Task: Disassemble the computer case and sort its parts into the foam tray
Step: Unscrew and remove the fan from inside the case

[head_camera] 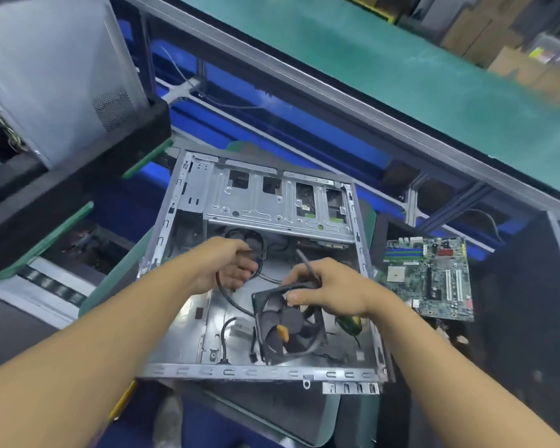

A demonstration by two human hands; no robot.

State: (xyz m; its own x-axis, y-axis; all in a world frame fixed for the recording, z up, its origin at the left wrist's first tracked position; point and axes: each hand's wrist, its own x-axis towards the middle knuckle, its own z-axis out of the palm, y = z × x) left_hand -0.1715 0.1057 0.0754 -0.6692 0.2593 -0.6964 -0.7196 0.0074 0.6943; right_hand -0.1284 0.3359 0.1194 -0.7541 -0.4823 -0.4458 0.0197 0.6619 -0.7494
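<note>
The open grey computer case (188, 318) lies flat at the centre of the view, its drive cage (272, 202) at the far side. My right hand (330, 291) grips a black case fan (288, 328) by its upper edge, lifted and tilted inside the case. The same hand also holds a screwdriver, whose green-yellow handle (349, 323) sticks out below my palm and whose shaft (307, 265) points up. My left hand (232, 266) reaches into the case with its fingers curled around a black cable (227, 295). A black foam tray (78, 189) stands at the upper left.
A green motherboard (430, 279) lies to the right of the case. A grey case panel (55, 76) leans in the foam tray at the upper left. A green conveyor belt (401, 69) runs across the top. A dark case (530, 302) stands at the right edge.
</note>
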